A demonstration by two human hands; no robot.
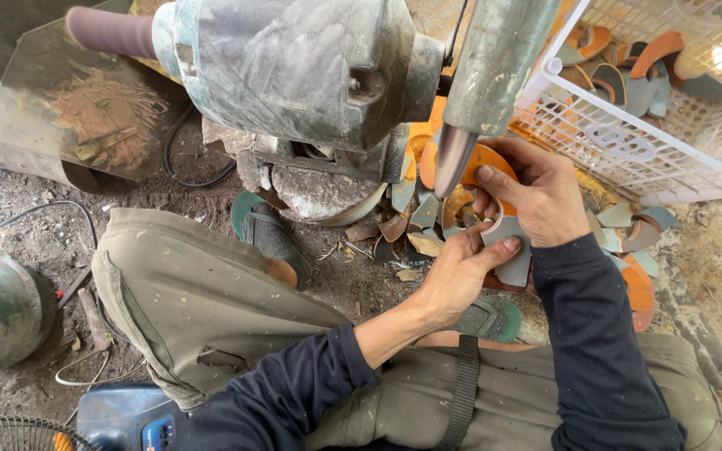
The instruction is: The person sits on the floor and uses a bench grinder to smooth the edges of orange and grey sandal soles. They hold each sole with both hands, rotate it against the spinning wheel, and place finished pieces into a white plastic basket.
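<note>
Both hands grip one curved piece (pixel 513 247), grey on one face with an orange edge. My left hand (pixel 460 271) pinches its lower part with the thumb on top. From above, my right hand (pixel 535 194) closes over it. The piece sits just below the tapered tip (pixel 453 159) of a metal spindle that sticks out from a dusty grey motor (pixel 294 67). Under the hands lies a heap of similar orange and grey offcuts (pixel 415 219) on the dirt.
A white plastic crate (pixel 628 134) at upper right holds several curved orange and grey pieces. More pieces (pixel 633 238) lie right of my hands. A second spindle end (pixel 110 32) sticks out upper left. My knees in olive trousers (pixel 194 292) fill the foreground; a fan grille (pixel 10 434) shows bottom left.
</note>
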